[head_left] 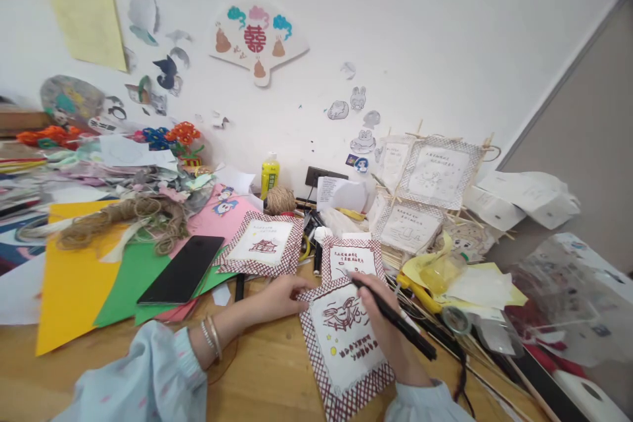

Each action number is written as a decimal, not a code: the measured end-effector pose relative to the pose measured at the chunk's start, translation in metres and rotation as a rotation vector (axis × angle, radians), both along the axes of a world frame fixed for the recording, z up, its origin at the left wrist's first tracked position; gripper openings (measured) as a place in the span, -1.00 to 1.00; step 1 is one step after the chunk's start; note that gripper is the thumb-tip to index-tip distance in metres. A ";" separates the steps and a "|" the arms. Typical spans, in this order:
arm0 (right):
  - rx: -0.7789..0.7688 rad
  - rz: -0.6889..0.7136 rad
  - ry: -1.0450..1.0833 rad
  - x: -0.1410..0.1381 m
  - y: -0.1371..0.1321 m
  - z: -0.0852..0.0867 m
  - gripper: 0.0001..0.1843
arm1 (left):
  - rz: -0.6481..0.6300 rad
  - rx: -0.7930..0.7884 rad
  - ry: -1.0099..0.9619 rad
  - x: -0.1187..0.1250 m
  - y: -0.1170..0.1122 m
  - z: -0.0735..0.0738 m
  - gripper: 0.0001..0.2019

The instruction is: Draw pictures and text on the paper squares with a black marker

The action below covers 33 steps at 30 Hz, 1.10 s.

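Move slowly with the black pen (pixel 395 319), gripped in the right hand (pixel 383 337). Steady the criss-cross-edged card (pixel 346 344), low middle of the frame, with the left hand (pixel 277 297), curled by its corner; can't tell if pinching.

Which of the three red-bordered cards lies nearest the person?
The card with yellow stars, partly under the right hand, which holds a black pen. The building card and the third card both lie farther back.
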State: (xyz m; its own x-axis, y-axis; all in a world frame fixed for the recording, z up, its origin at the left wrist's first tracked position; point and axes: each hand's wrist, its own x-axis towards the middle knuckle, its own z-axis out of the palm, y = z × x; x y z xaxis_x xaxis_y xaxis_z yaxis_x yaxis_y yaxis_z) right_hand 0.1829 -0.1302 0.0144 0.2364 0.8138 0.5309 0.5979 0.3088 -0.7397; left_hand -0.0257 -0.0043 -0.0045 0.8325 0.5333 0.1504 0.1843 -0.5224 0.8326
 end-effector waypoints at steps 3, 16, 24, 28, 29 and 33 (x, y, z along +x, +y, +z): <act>-0.185 0.215 0.042 -0.021 0.002 -0.003 -0.67 | 0.012 0.156 0.036 -0.002 -0.002 0.002 -0.60; -0.285 0.305 -0.177 -0.025 0.002 -0.020 -0.77 | -0.021 0.324 0.037 -0.005 0.002 -0.003 -0.48; -0.227 0.323 -0.304 -0.023 0.003 -0.023 -0.75 | -0.075 0.336 0.054 -0.005 0.006 -0.005 -0.66; -0.212 0.360 -0.356 -0.023 0.002 -0.023 -0.74 | -0.074 0.344 0.063 -0.006 0.005 -0.005 -0.69; -0.208 0.371 -0.359 -0.023 0.002 -0.023 -0.74 | -0.073 0.346 0.068 -0.006 0.004 -0.005 -0.71; -0.209 0.384 -0.341 -0.023 0.000 -0.020 -0.73 | -0.067 0.347 0.069 -0.005 0.005 -0.006 -0.74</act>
